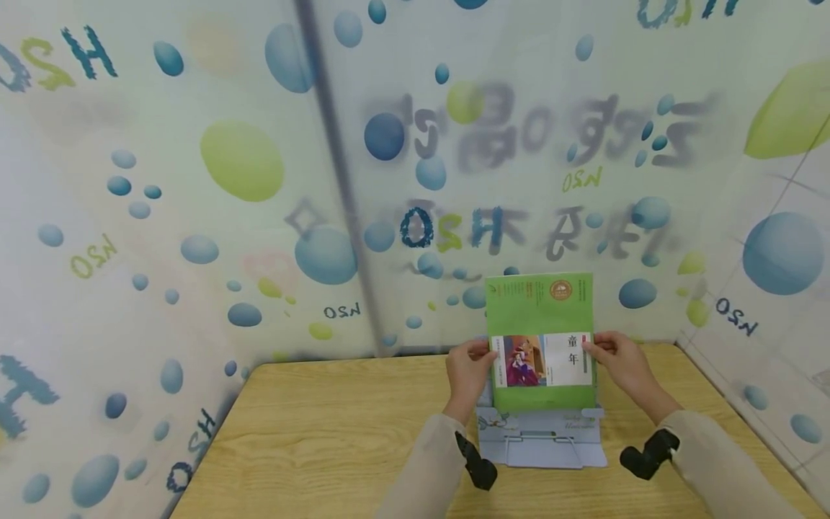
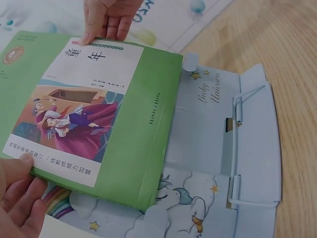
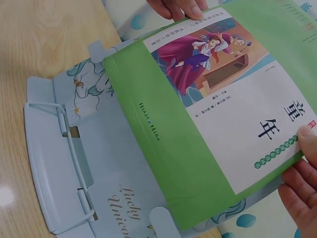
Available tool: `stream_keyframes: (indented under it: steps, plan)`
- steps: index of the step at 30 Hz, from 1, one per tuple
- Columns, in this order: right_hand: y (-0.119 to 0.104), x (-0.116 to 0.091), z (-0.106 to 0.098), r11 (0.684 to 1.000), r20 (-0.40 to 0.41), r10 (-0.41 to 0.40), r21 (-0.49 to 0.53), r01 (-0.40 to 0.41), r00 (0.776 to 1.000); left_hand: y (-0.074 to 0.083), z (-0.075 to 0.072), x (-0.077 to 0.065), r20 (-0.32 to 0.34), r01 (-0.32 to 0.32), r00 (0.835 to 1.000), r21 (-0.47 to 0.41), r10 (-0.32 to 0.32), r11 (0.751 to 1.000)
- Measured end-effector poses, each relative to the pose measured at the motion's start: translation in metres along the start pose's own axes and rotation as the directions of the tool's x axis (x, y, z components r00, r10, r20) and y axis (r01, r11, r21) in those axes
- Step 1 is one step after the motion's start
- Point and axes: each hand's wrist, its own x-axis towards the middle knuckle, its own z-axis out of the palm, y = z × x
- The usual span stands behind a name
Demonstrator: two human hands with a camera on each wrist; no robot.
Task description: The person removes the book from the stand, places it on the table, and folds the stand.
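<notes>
Left grip (image 1: 468,371) and right grip (image 1: 622,362) pinch opposite edges of the green book (image 1: 543,344) between them.

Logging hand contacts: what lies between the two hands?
The green book, pinched at opposite sides by the left hand and right hand; the head view shows it.

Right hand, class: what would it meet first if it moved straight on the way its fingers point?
The green book, whose edge the right hand grips; beyond it, probably the left hand, though depth is unclear.
</notes>
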Motion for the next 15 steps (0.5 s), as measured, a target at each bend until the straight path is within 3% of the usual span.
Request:
stream_keyframes:
  steps: [6, 15]
  plan:
    - [-0.008, 0.002, -0.005, 1.0, -0.007, -0.017, 0.022, 0.017, 1.0, 0.007, -0.002, 0.003, -0.008, -0.024, 1.0, -0.015, 0.024, 1.0]
    - [-0.016, 0.001, -0.011, 0.998, -0.018, -0.036, 0.046, 0.037, 0.999, 0.016, -0.006, 0.004, 0.006, 0.005, 1.0, -0.042, -0.005, 0.999]
